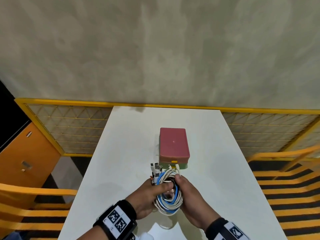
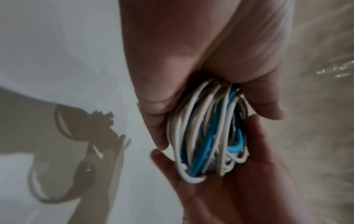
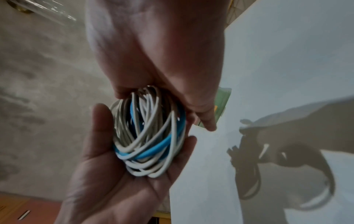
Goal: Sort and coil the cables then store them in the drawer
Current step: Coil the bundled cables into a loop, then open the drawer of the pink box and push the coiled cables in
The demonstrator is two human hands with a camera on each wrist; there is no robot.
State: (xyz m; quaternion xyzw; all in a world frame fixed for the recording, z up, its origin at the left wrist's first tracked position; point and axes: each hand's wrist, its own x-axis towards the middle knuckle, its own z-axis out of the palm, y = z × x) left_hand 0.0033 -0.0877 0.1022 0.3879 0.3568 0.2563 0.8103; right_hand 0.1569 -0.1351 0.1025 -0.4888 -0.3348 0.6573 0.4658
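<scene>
A coiled bundle of white and blue cables (image 1: 168, 194) is held just above the white table (image 1: 121, 153), in front of the storage box. My left hand (image 1: 147, 194) grips its left side with the thumb laid across the loops. My right hand (image 1: 188, 196) holds the right side, thumb on top. Several plugs (image 1: 156, 168) stick out of the bundle toward the box. In the left wrist view the coil (image 2: 206, 133) sits between the left hand (image 2: 191, 53) and the right palm (image 2: 239, 189). The right wrist view shows the coil (image 3: 149, 133) the same way.
The box has a pink lid (image 1: 174, 142), a yellow latch (image 1: 174, 161) and a green base (image 1: 183, 166). Orange chairs (image 1: 26, 196) stand on both sides of the table. An orange cabinet (image 1: 22, 158) is at the left, and a yellow mesh rail (image 1: 72, 129) runs behind.
</scene>
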